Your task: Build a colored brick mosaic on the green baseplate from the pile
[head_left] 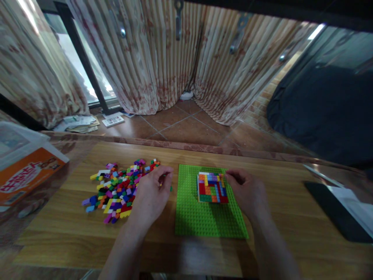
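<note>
A square build of coloured toy bricks (212, 188) stands on the green studded baseplate (198, 221), its top a patchwork of red, blue, orange, green, yellow and white. My right hand (247, 190) is at its far right corner, fingers curled and fingertips against or very close to the edge. What those fingers hold, if anything, is hidden. Left of the baseplate, my left hand (153, 192) hovers with thumb and fingers drawn together; anything between them is too small to make out. Beside it spreads a heap of loose bricks (116, 190), partly covered by the hand.
The wooden table (87, 245) carries all of this. At its right lie a dark flat board (335, 210) and white papers (354, 206). An orange and white box (32, 171) stands at the left. Beyond are a tiled floor (175, 120) and striped curtains (157, 58).
</note>
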